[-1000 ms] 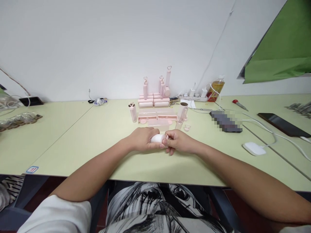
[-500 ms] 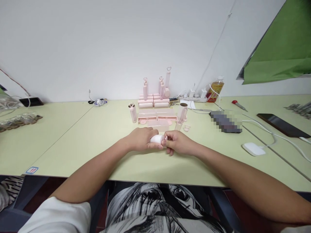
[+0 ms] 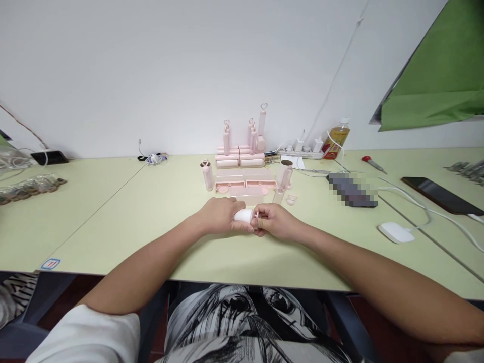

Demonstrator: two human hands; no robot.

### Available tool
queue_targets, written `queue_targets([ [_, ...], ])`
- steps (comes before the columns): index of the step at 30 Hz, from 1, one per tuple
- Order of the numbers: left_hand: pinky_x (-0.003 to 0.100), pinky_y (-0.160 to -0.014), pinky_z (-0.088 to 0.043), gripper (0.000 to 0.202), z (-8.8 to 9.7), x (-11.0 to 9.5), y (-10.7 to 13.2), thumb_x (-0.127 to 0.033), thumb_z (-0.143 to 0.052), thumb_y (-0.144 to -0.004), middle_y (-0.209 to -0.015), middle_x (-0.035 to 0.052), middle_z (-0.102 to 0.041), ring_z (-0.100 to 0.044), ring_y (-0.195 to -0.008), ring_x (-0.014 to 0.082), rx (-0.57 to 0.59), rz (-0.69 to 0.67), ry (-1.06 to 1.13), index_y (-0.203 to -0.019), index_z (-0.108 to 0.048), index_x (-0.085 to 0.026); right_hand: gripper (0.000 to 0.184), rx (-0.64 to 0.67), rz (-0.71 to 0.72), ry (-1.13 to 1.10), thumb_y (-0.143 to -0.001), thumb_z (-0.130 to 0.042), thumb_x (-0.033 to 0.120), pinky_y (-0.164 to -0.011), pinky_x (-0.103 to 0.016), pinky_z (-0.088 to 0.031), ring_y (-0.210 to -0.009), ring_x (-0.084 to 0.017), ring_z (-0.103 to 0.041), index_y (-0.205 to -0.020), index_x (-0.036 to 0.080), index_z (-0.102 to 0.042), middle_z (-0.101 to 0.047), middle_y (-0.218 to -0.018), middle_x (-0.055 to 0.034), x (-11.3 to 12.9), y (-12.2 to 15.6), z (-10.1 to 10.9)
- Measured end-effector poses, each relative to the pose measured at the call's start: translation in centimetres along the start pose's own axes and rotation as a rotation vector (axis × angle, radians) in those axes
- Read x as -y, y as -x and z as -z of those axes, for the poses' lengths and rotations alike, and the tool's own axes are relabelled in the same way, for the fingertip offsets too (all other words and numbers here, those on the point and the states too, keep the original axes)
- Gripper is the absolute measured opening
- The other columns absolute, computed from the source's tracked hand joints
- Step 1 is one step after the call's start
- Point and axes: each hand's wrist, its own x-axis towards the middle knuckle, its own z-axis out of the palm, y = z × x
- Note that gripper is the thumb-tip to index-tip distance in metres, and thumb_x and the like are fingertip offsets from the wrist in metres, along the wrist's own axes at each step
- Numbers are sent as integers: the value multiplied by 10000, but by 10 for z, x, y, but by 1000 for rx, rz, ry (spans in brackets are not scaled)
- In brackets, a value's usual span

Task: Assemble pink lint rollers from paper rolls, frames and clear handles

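Low over the table's front half, my left hand (image 3: 222,216) is wrapped round a white lint roller roll (image 3: 244,216), which lies roughly sideways. At the roll's right end my right hand (image 3: 275,220) is closed, thumb and fingers pinching a small pale pink end piece (image 3: 257,216); most of it is hidden by the fingers. Just beyond my hands lie pink open cases (image 3: 230,184) and a clear pinkish cover (image 3: 247,194). An upright roll with a brown cardboard core (image 3: 286,171) stands behind my right hand, near a small pink part (image 3: 291,199).
Pink assembled rollers (image 3: 240,160) and heart-topped handles (image 3: 262,121) stand by the wall. Rightward are a power strip (image 3: 302,154), a drink bottle (image 3: 336,139), a screwdriver (image 3: 373,164), a phone (image 3: 440,194) and a white charger (image 3: 396,232) with cables. Bagged parts (image 3: 32,187) lie far left.
The fingers of my right hand have curled in closer at the roll's right end. My left hand keeps its hold on the roll, nearly in the same place.
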Motion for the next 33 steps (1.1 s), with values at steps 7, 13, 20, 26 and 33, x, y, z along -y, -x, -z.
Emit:
queue_targets([
  [7,295,-562,-351,651,-6,-2,-4,-806,-413,-757,-868,73,-654,-625,-746,241,-49,46,-39,-920,-587,-200,359,-47,70,173,-715,-751,470,-485,-216,-439,-555,-111,-542,-812,179,-566,-562,-652,31,-2,-1,3],
  [13,293,-564,-361,541,-9,-10,-3,-709,-454,-801,-939,70,-664,-629,-756,224,-55,-13,-19,-939,-571,-199,460,22,-2,202,-749,-715,501,-390,-197,-390,-476,-110,-515,-1064,197,-574,-570,-607,35,7,6,0],
  [20,294,-555,-349,616,-9,-10,-3,-765,-378,-804,-918,74,-660,-624,-736,225,-61,-10,-19,-942,-563,-194,455,18,-20,171,-739,-718,520,-357,-193,-421,-476,-111,-525,-1024,196,-574,-563,-615,27,12,8,-2],
  [26,293,-556,-351,605,-10,-9,-3,-756,-388,-807,-930,77,-662,-627,-745,227,-55,-3,-11,-952,-563,-196,453,19,-19,193,-765,-696,523,-349,-184,-421,-461,-108,-516,-1039,182,-581,-553,-575,28,12,8,-2],
  [33,290,-553,-348,596,-9,-11,-2,-755,-413,-799,-934,61,-664,-626,-738,218,-70,-2,2,-954,-568,-201,488,17,-6,164,-772,-698,506,-344,-177,-411,-452,-93,-508,-1117,185,-575,-560,-629,25,15,9,-4],
])
